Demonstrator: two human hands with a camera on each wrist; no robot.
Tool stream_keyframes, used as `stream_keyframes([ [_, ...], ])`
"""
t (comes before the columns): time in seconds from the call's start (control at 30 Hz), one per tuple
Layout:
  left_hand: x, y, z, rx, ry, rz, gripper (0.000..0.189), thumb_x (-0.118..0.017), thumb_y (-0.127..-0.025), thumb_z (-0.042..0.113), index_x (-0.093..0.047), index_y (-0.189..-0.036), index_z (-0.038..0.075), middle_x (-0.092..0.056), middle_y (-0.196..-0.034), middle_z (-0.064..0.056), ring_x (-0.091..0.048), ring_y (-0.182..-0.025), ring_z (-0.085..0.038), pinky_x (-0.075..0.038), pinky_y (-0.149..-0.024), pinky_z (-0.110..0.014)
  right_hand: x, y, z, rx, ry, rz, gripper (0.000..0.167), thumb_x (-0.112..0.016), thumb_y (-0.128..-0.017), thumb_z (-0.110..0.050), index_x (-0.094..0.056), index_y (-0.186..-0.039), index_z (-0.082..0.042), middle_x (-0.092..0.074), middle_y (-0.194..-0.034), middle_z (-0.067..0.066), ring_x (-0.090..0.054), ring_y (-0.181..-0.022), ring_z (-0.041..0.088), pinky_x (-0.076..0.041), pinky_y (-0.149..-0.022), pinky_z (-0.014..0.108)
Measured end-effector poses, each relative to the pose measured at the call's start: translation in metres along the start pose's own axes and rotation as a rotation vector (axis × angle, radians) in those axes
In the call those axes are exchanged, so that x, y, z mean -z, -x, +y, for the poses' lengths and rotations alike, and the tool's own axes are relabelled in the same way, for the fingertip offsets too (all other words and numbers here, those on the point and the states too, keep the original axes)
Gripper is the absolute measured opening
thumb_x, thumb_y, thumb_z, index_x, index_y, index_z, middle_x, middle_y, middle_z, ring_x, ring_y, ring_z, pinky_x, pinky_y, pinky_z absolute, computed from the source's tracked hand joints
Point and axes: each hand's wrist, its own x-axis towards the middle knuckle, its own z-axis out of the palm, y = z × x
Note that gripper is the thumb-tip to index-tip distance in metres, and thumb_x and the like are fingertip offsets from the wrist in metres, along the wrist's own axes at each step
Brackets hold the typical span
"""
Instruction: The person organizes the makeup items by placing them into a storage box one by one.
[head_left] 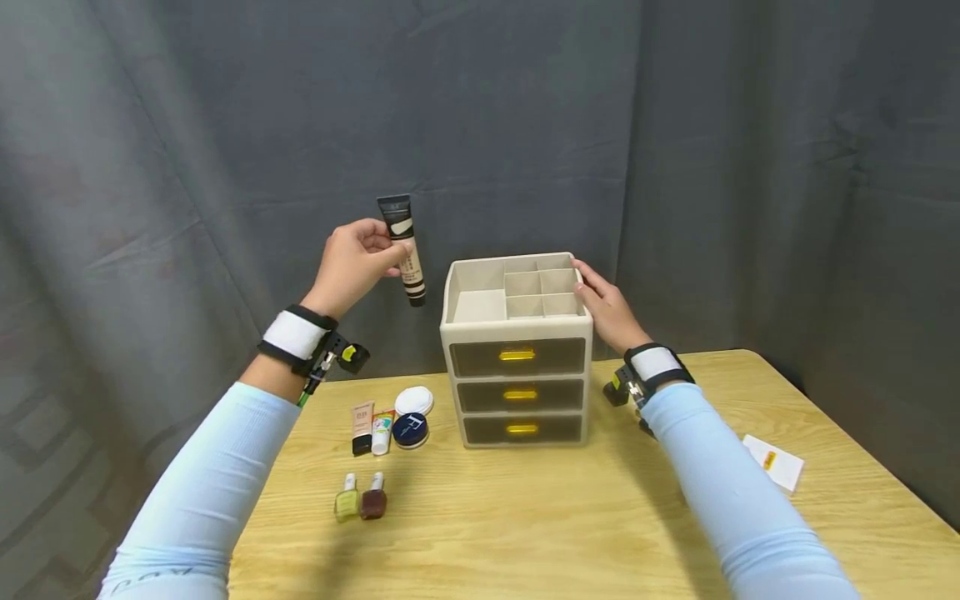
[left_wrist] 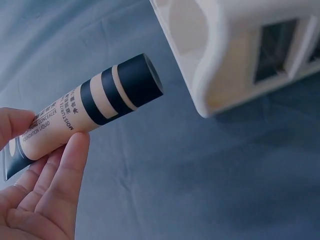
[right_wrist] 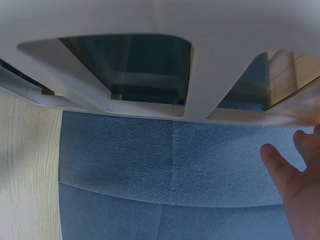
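Note:
My left hand (head_left: 358,260) pinches a foundation tube (head_left: 406,250) between thumb and fingers, raised left of the drawer organizer (head_left: 517,331). The tube is beige and black, with its black cap pointing down; in the left wrist view, the print on the tube (left_wrist: 60,120) reads concealer and foundation liquid. The cap end is close to the organizer's side wall (left_wrist: 192,95). My right hand (head_left: 609,308) rests against the organizer's upper right side, thumb near the rim. In the right wrist view its fingers (right_wrist: 277,165) reach toward the organizer's frame (right_wrist: 215,75).
Left of the organizer lie a BB cream tube (head_left: 362,427), a small white tube (head_left: 382,433), a white round case (head_left: 414,401) and a dark blue round compact (head_left: 410,430). Nearer stand yellow (head_left: 347,502) and dark red (head_left: 373,502) nail polish bottles. A white box (head_left: 774,463) lies right.

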Motion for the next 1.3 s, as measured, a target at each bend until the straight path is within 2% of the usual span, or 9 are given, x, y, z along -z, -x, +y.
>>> stream_keyframes([
  [0.23,-0.026,-0.026,0.024,-0.018,0.044,-0.034,0.023,-0.071,-0.09,0.018,-0.062,-0.1,0.0,-0.068,-0.091,-0.012,-0.066,-0.076,-0.018,-0.055,-0.066,-0.027,0.0,-0.01,0.025,0.004,0.0,0.008,0.05,-0.042,-0.105,-0.016,-0.031,-0.152,-0.007,-0.027,-0.156,0.01,-0.021,-0.143,0.025,-0.019,-0.113,0.043],
  [0.37,-0.044,-0.04,0.032,-0.033,0.068,-0.05,0.022,-0.071,-0.089,0.017,-0.062,-0.099,-0.001,-0.068,-0.092,-0.013,-0.066,-0.078,-0.02,-0.055,-0.068,-0.028,-0.003,-0.015,0.038,0.013,0.03,0.02,0.05,-0.042,-0.105,-0.024,-0.032,-0.153,-0.013,-0.028,-0.156,0.005,-0.022,-0.143,0.022,-0.019,-0.113,0.041],
  [0.53,-0.066,-0.055,0.038,-0.04,0.112,-0.06,0.02,-0.071,-0.089,0.014,-0.061,-0.098,-0.001,-0.068,-0.093,-0.014,-0.066,-0.079,-0.021,-0.055,-0.069,-0.03,-0.009,-0.016,0.041,0.022,0.012,0.021,0.05,-0.042,-0.105,-0.024,-0.032,-0.152,-0.013,-0.029,-0.156,0.005,-0.023,-0.142,0.021,-0.02,-0.113,0.04],
  [0.73,-0.09,-0.072,0.039,-0.042,0.143,-0.095,0.022,-0.072,-0.088,0.013,-0.061,-0.1,-0.001,-0.068,-0.094,-0.014,-0.067,-0.078,-0.022,-0.055,-0.068,-0.027,-0.014,-0.012,0.034,0.013,0.002,0.013,0.048,-0.042,-0.105,-0.018,-0.032,-0.152,-0.008,-0.029,-0.156,0.006,-0.023,-0.142,0.023,-0.019,-0.114,0.039],
  [0.97,-0.108,-0.086,0.042,-0.029,0.129,-0.109,0.023,-0.073,-0.086,0.011,-0.06,-0.101,-0.002,-0.068,-0.092,-0.014,-0.067,-0.077,-0.021,-0.055,-0.07,-0.027,-0.021,0.002,-0.01,0.015,0.043,-0.009,0.047,-0.04,-0.104,-0.01,-0.031,-0.149,0.003,-0.028,-0.154,0.018,-0.024,-0.142,0.031,-0.02,-0.113,0.04],
  [1.13,-0.119,-0.094,0.043,-0.014,0.109,-0.117,0.024,-0.073,-0.087,0.011,-0.06,-0.102,-0.002,-0.067,-0.092,-0.014,-0.067,-0.078,-0.021,-0.054,-0.069,-0.025,-0.024,0.002,-0.013,0.017,0.046,-0.003,0.047,-0.039,-0.105,-0.011,-0.031,-0.149,0.002,-0.029,-0.154,0.017,-0.025,-0.141,0.03,-0.02,-0.113,0.039],
  [1.3,-0.127,-0.095,0.039,0.01,0.057,-0.163,0.025,-0.072,-0.088,0.013,-0.061,-0.105,-0.002,-0.066,-0.091,-0.012,-0.067,-0.079,-0.021,-0.054,-0.07,-0.025,-0.027,0.005,-0.017,-0.003,0.05,-0.003,0.047,-0.04,-0.105,-0.012,-0.031,-0.15,0.001,-0.029,-0.154,0.016,-0.026,-0.141,0.03,-0.021,-0.113,0.039],
])
